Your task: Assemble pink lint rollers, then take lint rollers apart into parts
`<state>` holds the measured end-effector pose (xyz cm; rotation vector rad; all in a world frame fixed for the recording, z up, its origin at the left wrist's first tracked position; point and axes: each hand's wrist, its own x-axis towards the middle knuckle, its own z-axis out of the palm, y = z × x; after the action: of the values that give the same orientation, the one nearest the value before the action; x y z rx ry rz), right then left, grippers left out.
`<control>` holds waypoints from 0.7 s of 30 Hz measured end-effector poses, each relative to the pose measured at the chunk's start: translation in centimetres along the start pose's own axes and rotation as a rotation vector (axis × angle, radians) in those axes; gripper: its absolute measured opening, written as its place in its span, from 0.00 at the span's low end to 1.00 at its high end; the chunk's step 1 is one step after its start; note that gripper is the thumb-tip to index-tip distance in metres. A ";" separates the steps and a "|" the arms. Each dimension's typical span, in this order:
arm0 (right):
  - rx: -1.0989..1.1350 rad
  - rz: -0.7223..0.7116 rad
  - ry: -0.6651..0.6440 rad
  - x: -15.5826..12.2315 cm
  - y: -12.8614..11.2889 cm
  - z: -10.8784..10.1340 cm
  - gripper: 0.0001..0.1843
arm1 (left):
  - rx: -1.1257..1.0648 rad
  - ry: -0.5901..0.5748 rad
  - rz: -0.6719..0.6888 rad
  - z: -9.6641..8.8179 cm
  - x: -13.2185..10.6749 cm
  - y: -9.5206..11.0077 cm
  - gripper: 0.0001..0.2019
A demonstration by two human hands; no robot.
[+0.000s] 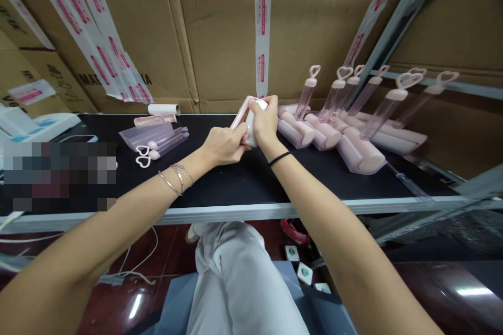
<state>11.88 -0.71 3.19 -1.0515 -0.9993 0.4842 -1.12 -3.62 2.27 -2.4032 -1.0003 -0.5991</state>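
Observation:
Over the middle of the black tabletop (220,183), both my hands are closed round pale parts held together. My left hand (225,145) grips the lower end of a pale pink curved shell piece (240,113). My right hand (265,121) is wrapped round a white rounded piece (250,133), its thumb near the top. Fingers hide much of both parts, so I cannot tell how they join. Closest to my right hand is a pale pink cylinder (294,130), one of several lying together, with clear purplish tubes (305,98) topped by heart-shaped loops standing up from them.
Left on the table lie a white tube (163,109), a pink shell piece (155,120), purplish clear shells (143,136) and loose heart-handled tubes (171,145). A screwdriver (411,184) rests at the right front. Cardboard (220,31) walls the back; a metal frame (396,26) stands right.

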 end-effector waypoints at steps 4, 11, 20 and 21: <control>-0.018 -0.003 -0.009 0.0 0.0 0.0 0.13 | -0.005 -0.011 0.004 0.1 0.0 -0.1 0.09; 0.059 -0.017 -0.018 0.5 0.9 -0.5 0.15 | 0.060 -0.086 -0.055 -0.7 -0.2 0.3 0.18; 0.034 -0.010 0.038 0.2 0.5 -0.7 0.13 | -0.034 -0.039 -0.161 -0.6 0.0 0.9 0.15; 0.030 -0.011 0.043 0.2 0.5 -0.6 0.13 | -0.058 -0.025 -0.175 -0.6 0.1 0.9 0.15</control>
<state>12.59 -0.61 2.74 -1.0254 -0.9563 0.4643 -0.50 -4.48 2.55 -2.3940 -1.2295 -0.6684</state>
